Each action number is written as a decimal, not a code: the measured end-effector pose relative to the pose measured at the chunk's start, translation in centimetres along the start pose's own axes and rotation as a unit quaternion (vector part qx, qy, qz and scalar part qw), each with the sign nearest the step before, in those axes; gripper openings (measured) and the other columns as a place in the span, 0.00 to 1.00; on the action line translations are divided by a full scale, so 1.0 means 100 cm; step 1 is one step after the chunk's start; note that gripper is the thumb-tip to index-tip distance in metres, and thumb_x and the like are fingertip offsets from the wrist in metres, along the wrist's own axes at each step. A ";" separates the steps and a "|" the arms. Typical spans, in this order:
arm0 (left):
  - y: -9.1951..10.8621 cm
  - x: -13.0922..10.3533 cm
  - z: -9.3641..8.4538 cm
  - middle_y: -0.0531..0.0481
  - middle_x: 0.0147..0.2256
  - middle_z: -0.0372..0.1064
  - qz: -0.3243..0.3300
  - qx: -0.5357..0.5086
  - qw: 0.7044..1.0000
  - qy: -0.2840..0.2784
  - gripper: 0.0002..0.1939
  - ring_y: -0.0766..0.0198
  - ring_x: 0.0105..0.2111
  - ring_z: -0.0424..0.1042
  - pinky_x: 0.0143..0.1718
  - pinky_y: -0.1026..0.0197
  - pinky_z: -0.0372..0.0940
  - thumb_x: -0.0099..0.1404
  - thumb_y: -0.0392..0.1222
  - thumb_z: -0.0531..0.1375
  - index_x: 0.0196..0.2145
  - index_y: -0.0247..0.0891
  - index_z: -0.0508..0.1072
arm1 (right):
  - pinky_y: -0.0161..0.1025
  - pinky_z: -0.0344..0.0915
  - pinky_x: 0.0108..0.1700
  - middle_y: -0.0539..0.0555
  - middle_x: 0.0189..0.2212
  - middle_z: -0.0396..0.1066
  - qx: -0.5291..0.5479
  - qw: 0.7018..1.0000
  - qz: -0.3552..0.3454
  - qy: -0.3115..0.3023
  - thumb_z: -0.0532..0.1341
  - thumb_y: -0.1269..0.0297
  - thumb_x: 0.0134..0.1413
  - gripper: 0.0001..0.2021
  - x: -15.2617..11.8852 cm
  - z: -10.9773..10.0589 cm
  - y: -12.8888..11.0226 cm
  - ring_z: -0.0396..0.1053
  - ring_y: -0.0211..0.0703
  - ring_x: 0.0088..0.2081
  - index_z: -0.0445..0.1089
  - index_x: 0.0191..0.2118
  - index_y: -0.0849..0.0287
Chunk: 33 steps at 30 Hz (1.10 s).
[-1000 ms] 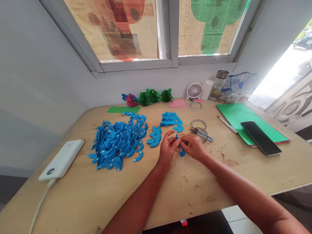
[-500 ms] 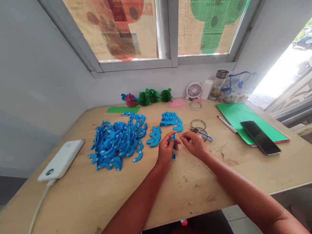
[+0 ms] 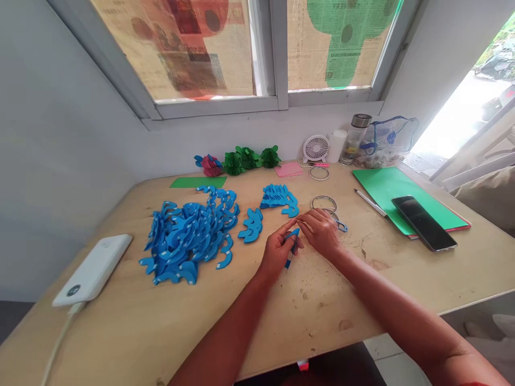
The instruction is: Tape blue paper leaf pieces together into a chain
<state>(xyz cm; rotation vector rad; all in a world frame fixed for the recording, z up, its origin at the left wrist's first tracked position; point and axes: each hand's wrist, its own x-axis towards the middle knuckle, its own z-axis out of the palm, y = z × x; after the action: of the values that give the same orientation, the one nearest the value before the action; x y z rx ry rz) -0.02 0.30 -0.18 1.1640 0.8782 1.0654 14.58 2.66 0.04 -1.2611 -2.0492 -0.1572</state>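
My left hand is closed around a blue paper piece, whose lower end with a white patch sticks out below the fingers. Pinched together, the fingertips of my right hand meet the outstretched left index fingertip just above that piece. Whether anything tiny sits between them is too small to make out. Beyond the hands lies a row of folded blue pieces, and left of them a smaller cluster of blue pieces. A large heap of curved blue paper pieces with white patches spreads farther left.
Right of my hands are a ring-shaped roll and a blue-handled tool, partly covered. A phone rests on green sheets beside a pen. A power bank lies left. Paper figures and a fan stand at the back.
My right hand has come in to the left hand, and their fingertips now meet. The left index finger has stretched out, and the blue piece in that hand has tilted.
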 end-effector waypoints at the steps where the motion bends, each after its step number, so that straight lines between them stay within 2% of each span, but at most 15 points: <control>1: 0.000 0.000 0.000 0.53 0.22 0.68 -0.001 0.008 1.000 -0.003 0.29 0.71 0.19 0.60 0.24 0.66 0.57 0.58 0.42 0.57 0.57 0.33 0.60 | 0.38 0.55 0.37 0.53 0.27 0.70 -0.017 1.000 -0.007 0.002 0.52 0.65 0.58 0.10 0.000 0.001 0.001 0.64 0.41 0.33 0.70 0.31 0.58; 7: -0.001 -0.001 0.001 0.52 0.23 0.68 -0.006 0.056 0.998 -0.007 0.31 0.71 0.19 0.60 0.22 0.66 0.56 0.57 0.39 0.56 0.58 0.32 0.58 | 0.38 0.51 0.36 0.53 0.24 0.67 -0.094 0.995 -0.034 -0.006 0.52 0.69 0.57 0.11 0.001 0.000 -0.001 0.61 0.41 0.31 0.68 0.26 0.58; 14: -0.001 0.000 0.002 0.53 0.22 0.67 -0.014 0.024 0.999 -0.017 0.31 0.71 0.19 0.60 0.22 0.66 0.57 0.56 0.38 0.56 0.58 0.33 0.59 | 0.38 0.50 0.36 0.52 0.22 0.65 -0.122 0.992 -0.024 -0.001 0.52 0.71 0.54 0.11 0.001 0.001 -0.002 0.59 0.41 0.30 0.66 0.24 0.58; 20: -0.001 0.002 -0.001 0.51 0.23 0.69 -0.049 -0.018 0.998 -0.027 0.31 0.70 0.19 0.62 0.24 0.65 0.58 0.55 0.38 0.58 0.57 0.31 0.60 | 0.37 0.54 0.36 0.52 0.24 0.67 -0.060 0.998 0.032 0.013 0.53 0.70 0.52 0.08 0.002 0.003 0.002 0.62 0.40 0.30 0.66 0.25 0.58; 25: 0.000 0.001 -0.003 0.50 0.23 0.70 -0.072 -0.035 0.997 -0.016 0.33 0.70 0.18 0.62 0.22 0.65 0.56 0.54 0.43 0.60 0.57 0.31 0.59 | 0.36 0.57 0.35 0.52 0.24 0.69 -0.004 0.996 0.086 0.024 0.54 0.69 0.53 0.07 0.003 -0.002 0.012 0.64 0.41 0.31 0.67 0.27 0.58; 28: 0.001 0.001 -0.002 0.50 0.23 0.70 -0.076 -0.041 0.996 -0.018 0.35 0.70 0.19 0.62 0.22 0.66 0.55 0.53 0.43 0.61 0.57 0.32 0.59 | 0.36 0.58 0.35 0.53 0.26 0.70 0.022 0.997 0.074 0.027 0.54 0.67 0.54 0.08 0.003 -0.003 0.015 0.65 0.41 0.32 0.68 0.28 0.58; 33: 0.000 0.002 -0.003 0.51 0.22 0.70 -0.079 -0.061 0.995 -0.027 0.36 0.70 0.18 0.62 0.23 0.66 0.55 0.53 0.43 0.61 0.58 0.32 0.58 | 0.38 0.59 0.37 0.53 0.26 0.71 0.039 0.999 0.012 0.008 0.54 0.67 0.55 0.08 0.003 -0.003 0.011 0.65 0.42 0.32 0.70 0.30 0.58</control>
<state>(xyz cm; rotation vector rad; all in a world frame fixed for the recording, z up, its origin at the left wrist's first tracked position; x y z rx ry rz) -0.21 0.58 -0.28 1.0004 0.8380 0.9404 15.58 3.30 0.19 -1.2317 -2.0074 -0.0747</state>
